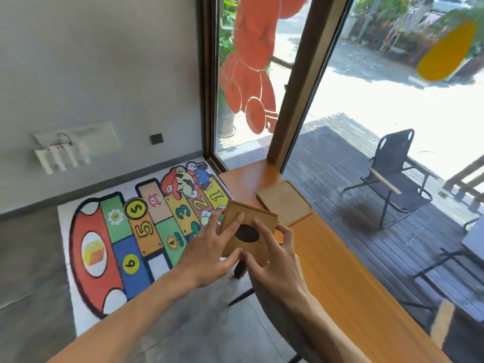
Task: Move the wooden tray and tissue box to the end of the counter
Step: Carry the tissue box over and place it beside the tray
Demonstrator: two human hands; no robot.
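Window-side counter (337, 263) bears wooden tray (285, 203); both hands grip tissue box (248, 231).

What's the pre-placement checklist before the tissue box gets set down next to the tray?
1. Both hands on tissue box: ok; left hand and right hand hold it.
2. Wooden tray at counter end: ok, flat near the window corner.
3. Bare counter beside the tray: ok.
4. Box fully over counter: not ok, it overhangs the edge.
5. Box level: not ok, tilted.
6. Box resting or lifted: cannot tell.
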